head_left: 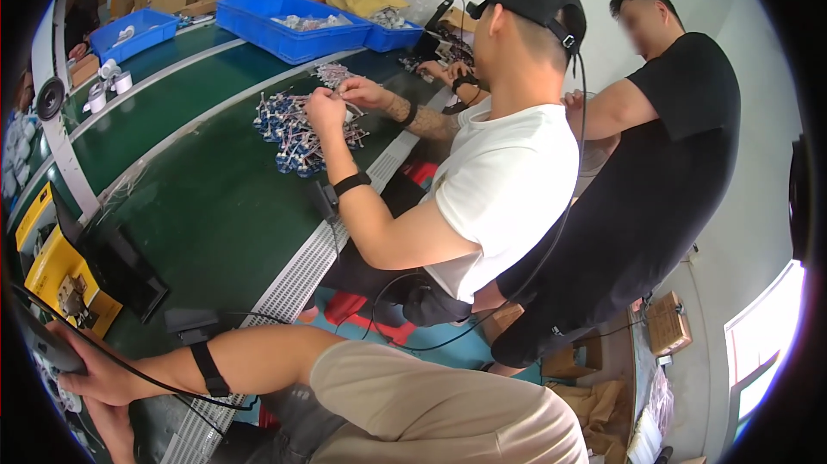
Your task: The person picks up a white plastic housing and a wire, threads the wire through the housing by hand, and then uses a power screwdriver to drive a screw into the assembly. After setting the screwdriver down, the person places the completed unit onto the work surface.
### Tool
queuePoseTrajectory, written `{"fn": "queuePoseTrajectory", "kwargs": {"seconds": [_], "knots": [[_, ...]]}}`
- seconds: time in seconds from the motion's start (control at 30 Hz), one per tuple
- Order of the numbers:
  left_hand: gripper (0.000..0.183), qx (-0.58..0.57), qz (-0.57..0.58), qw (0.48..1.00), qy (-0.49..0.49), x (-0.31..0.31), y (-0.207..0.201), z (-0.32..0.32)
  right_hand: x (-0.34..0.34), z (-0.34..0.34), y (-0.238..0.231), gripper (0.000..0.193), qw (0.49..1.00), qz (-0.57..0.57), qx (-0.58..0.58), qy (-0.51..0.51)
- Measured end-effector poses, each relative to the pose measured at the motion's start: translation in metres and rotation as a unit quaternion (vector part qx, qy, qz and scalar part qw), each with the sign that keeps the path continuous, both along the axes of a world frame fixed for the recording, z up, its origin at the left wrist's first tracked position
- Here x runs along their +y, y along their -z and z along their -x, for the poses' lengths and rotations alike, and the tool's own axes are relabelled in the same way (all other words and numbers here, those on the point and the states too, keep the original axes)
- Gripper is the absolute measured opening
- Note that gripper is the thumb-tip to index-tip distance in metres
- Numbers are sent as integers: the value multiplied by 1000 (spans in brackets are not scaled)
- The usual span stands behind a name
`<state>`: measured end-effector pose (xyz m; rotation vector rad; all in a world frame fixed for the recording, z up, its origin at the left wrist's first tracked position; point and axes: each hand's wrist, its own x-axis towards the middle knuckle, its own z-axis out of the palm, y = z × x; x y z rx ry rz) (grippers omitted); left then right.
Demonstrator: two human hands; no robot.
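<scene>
At the far left edge, my right hand (99, 369) is closed around a dark grey rounded object (53, 348), whose kind I cannot make out. The forearm comes in from the right out of a beige sleeve, with a black strap (209, 369) and a small dark device (191, 319) on it. Below it, part of my left hand (110, 429) shows at the rim, its fingers hidden. Small white and bluish parts (67, 397) lie close to the hands, blurred by the picture's edge. A black cable (146, 378) runs past my right wrist.
A yellow box-like holder (65, 279) and a black panel (129, 270) stand on the green table (207, 231). A co-worker in white (517, 180) handles parts over a pile of wired components (297, 137). Another person (637, 162) stands behind. Blue bins (293, 46) sit farther back.
</scene>
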<state>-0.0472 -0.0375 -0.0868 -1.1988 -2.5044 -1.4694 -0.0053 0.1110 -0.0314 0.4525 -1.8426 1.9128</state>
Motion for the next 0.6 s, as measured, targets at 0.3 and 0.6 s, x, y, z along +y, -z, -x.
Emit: {"fn": "queuePoseTrajectory", "kwargs": {"seconds": [0.3, 0.6], "knots": [[32, 7, -2, 1000, 6, 17, -12, -8, -1, 4, 0, 75, 1000, -21, 8, -15], [25, 19, -3, 1000, 6, 20, -10, -9, 0, 4, 4, 77, 1000, -22, -5, -19]]}}
